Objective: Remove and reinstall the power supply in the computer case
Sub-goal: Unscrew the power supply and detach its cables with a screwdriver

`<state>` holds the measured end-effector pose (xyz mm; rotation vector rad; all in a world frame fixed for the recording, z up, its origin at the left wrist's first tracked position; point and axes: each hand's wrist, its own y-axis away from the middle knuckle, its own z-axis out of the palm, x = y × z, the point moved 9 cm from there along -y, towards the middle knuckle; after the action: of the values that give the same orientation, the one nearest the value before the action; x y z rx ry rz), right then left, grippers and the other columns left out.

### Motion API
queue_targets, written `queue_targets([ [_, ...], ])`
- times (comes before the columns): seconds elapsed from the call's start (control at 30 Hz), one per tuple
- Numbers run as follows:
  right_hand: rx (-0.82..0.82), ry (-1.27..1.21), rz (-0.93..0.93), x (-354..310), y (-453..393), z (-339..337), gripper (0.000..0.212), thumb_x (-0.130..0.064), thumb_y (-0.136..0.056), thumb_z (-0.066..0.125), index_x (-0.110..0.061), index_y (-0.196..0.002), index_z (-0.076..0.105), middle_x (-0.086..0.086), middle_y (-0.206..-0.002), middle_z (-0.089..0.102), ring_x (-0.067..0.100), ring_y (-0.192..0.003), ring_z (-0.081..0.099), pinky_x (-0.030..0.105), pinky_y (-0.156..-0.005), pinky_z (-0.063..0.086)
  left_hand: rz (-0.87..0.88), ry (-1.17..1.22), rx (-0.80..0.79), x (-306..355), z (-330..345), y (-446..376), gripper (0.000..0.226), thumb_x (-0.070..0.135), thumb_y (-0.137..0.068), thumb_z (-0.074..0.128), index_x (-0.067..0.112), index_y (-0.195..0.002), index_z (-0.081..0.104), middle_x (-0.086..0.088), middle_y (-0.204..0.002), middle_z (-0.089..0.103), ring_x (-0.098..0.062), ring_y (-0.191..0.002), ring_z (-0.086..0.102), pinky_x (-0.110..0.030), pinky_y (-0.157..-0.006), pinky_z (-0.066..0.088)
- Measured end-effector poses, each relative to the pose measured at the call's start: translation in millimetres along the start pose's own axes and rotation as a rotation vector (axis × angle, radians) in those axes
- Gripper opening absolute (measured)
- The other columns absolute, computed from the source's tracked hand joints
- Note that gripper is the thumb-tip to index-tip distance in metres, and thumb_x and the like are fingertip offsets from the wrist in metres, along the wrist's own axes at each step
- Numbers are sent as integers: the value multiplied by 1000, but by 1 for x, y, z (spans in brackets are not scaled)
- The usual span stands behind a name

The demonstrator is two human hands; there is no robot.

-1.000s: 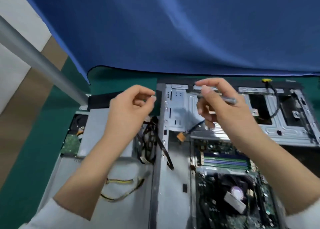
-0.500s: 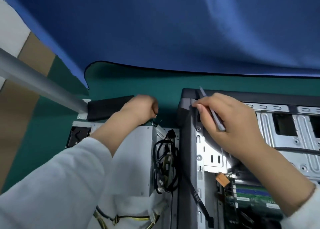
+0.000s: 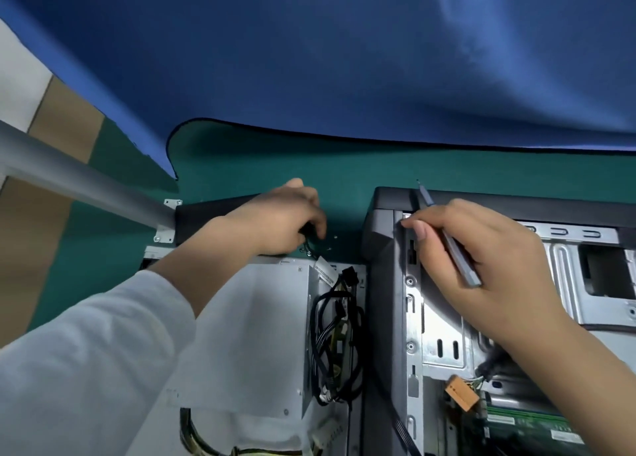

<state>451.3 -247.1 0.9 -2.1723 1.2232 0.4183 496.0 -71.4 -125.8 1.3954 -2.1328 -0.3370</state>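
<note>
Now I see the computer case [image 3: 385, 283] lying open, green board [image 3: 526, 424] and orange connector [image 3: 461, 393] inside. Power supply [image 3: 247, 335] sits outside, just left, cables [image 3: 335, 335] bundled between. Left hand [image 3: 278, 219] curls over small screws [image 3: 318, 245] on the mat [image 3: 268, 159]; right hand [image 3: 481, 266] grips a screwdriver [image 3: 451, 245].

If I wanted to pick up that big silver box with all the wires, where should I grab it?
Probably by the two long flat sides of the power supply, coming down from above with both hands. It lies flat beside the computer case. Stay off the right end, where the black cables bunch out.
</note>
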Motion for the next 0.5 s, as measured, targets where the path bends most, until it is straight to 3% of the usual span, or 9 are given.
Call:
queue_targets([
  [0.17, -5, -9, 10, 2, 1, 0, 27, -26, -94, 46, -13, -94, 70, -4, -79, 64, 16, -72, 59, 27, -62, 43, 41, -159, -22, 7, 9, -8, 19, 23, -79, 71, 33, -96, 68, 11, -99, 34, -17, -103, 39, -28, -81, 40],
  [0.37, 2, -23, 20, 2, 0, 0, 27, -27, -94, 46, -14, -94, 70, -7, -79, 63, 12, -73, 56, 25, -62, 42, 99, -49, 127, 18, -13, -4, 9, 23, -83, 69, 30, -87, 67, 9, -96, 41, -16, -97, 40, -26, -74, 34],
  [0.5, 2, -32, 16, 1, 0, -1, 26, -27, -94, 46, -15, -94, 69, -8, -79, 62, 11, -72, 56, 27, -61, 43, 157, 7, 192, 41, -26, -13, 22, 7, -82, 63, 27, -90, 64, 4, -97, 44, -18, -92, 45, -33, -73, 43],
])
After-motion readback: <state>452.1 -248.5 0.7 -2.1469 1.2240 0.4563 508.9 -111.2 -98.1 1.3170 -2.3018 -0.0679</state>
